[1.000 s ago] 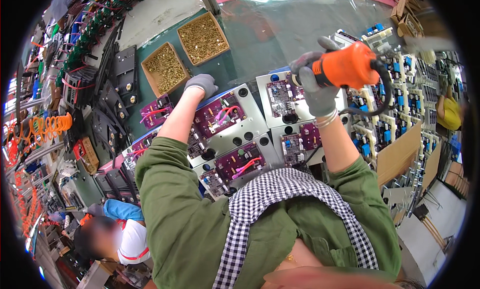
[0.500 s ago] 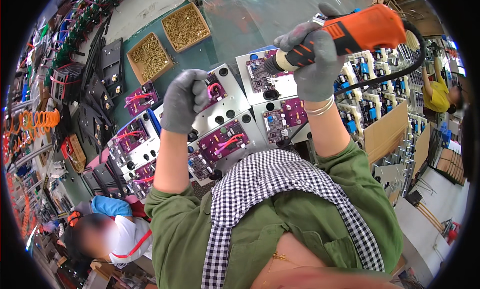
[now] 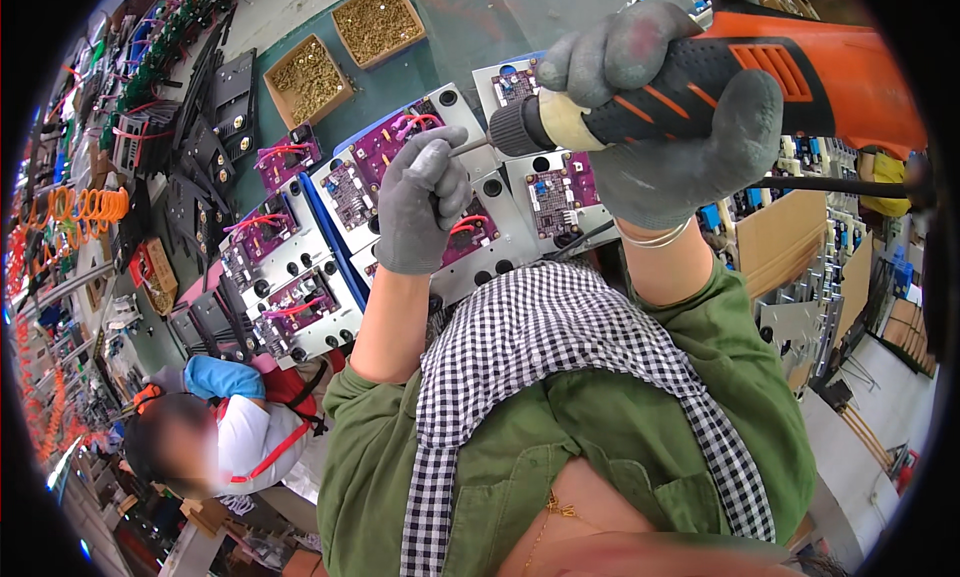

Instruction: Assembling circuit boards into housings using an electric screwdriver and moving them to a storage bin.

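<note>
Spreading across the far side, the green table [image 3: 380, 85] is the biggest thing I can see from where I sit. On the near side comes the green shirt [image 3: 500, 507] of the wearer, with a black and white checked apron [image 3: 530, 347] on top. A person in a white top [image 3: 245, 442] is well apart from us, near and to the left.

Next is the orange and black power tool [image 3: 770, 67]. It is on the right, with its grey nose pointing left, and I have it held up over the work. A black cord [image 3: 840, 185] shows behind it, on the right.

Silver plates [image 3: 510, 227] lie in the middle and to the left, close to each other.

My right hand [image 3: 685, 167], in a grey glove, is wrapped tight around the tool's body. My left hand [image 3: 420, 202], in a grey glove too, is curled up, with its fingertips pressed together at the end of the tool's thin metal rod [image 3: 470, 146]. I cannot tell if there is something tiny between them.

Two brown boxes [image 3: 324, 109] sit side by side, far and to the left. Purple boards [image 3: 378, 149] with pink wires are on the plates. Smallest are the gold bits [image 3: 305, 77] in the boxes.
</note>
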`<state>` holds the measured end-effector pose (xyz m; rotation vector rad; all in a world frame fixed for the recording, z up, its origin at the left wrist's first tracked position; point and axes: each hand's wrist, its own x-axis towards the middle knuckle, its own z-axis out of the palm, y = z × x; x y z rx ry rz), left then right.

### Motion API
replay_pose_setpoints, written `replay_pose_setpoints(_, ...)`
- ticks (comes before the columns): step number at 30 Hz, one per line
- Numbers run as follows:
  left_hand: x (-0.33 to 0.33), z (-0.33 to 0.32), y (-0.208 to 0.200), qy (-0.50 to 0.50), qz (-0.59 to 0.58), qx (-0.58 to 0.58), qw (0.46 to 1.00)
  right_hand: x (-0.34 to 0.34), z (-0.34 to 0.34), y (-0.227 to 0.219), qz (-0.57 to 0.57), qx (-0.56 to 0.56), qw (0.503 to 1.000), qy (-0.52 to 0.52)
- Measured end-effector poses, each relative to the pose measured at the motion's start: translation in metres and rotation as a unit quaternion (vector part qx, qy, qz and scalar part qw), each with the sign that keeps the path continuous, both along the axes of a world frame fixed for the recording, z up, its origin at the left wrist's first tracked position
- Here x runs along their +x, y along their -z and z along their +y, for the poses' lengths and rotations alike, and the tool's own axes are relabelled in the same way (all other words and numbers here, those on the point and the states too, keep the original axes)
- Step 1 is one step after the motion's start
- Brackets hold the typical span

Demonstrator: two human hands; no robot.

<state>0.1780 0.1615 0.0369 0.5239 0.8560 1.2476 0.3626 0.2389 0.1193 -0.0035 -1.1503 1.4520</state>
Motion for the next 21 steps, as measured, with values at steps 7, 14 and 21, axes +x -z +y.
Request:
replay_pose_setpoints(7, 0.001, -0.01, 0.01, 0.008, -0.053, 0.03, 0.998, -0.033, -0.034, -0.028, 0.104, -0.086, 0.99, 0.034)
replay_pose_setpoints(14, 0.003, -0.015, 0.002, 0.0, -0.002, 0.033, 0.999, -0.052, -0.02, -0.019, 0.3, -0.083, 0.95, -0.028)
replay_pose_setpoints(21, 0.008, -0.012, 0.001, -0.006, 0.017, 0.026, 1.0, -0.042, 0.009, 0.003, 0.381, 0.085, 0.906, -0.165)
